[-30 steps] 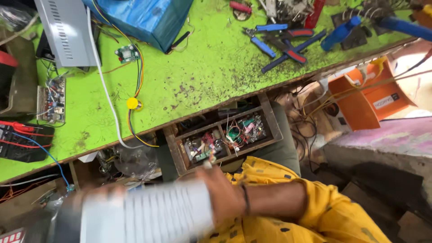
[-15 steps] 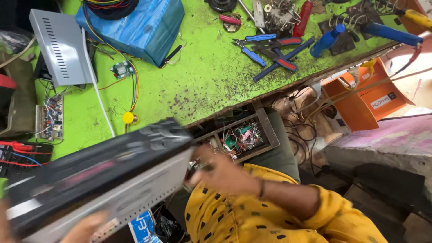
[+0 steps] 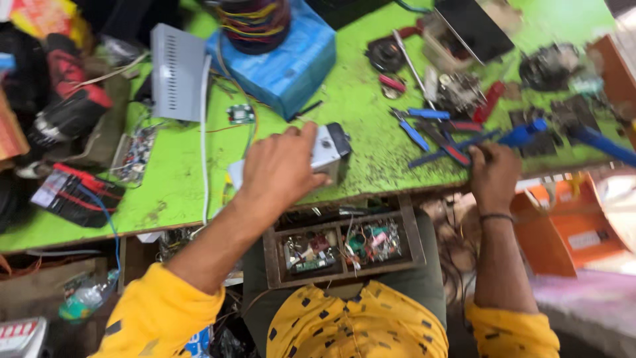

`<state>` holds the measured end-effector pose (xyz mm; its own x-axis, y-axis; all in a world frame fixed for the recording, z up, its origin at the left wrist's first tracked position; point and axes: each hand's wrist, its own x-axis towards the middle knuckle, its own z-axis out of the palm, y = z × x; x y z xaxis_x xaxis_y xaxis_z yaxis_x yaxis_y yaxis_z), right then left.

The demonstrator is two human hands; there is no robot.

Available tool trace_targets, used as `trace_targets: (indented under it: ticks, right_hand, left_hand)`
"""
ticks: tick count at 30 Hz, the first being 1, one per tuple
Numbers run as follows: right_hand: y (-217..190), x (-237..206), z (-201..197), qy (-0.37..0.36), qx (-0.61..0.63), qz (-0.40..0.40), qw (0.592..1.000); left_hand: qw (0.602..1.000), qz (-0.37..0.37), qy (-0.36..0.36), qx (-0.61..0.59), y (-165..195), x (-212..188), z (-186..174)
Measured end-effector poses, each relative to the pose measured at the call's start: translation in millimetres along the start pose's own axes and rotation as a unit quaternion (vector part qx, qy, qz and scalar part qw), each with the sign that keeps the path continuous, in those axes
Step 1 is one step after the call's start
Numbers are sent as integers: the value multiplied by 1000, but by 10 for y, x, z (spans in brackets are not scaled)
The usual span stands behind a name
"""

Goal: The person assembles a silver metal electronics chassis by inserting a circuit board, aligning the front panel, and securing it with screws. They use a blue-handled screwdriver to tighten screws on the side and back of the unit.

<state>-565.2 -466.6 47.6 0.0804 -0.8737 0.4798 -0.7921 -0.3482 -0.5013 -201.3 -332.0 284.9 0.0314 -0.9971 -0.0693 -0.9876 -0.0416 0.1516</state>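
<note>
hands point(image 3: 281, 169) point(image 3: 493, 176) rest on grey box point(image 3: 328, 149) and pliers point(image 3: 440, 136).

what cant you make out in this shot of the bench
Head view only:
- Grey box under the left hand: mostly covered by the hand.
- What the right hand grips among the blue-handled tools: fingers hide it.
- Drawer contents: too small.
- Orange box: blurred.
</note>
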Motion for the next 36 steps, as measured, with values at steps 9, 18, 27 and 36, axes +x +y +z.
trace_targets:
  ticks: [9, 18, 27, 36]
  right_hand:
    - [-272, 195, -54, 44, -13, -4, 999]
    - [-2372, 283, -311, -193, 325, -150, 914]
    - [-3062, 536, -267, -208, 244, -215, 922]
    - [-3048, 612, -204, -251, 243, -210, 913]
  left_hand:
    - [996, 39, 82, -19, -185, 176, 154]
    - [996, 22, 86, -26, -277, 226, 195]
    - [989, 27, 138, -49, -381, 181, 226]
    - [991, 26, 120, -61, -441, 137, 191]
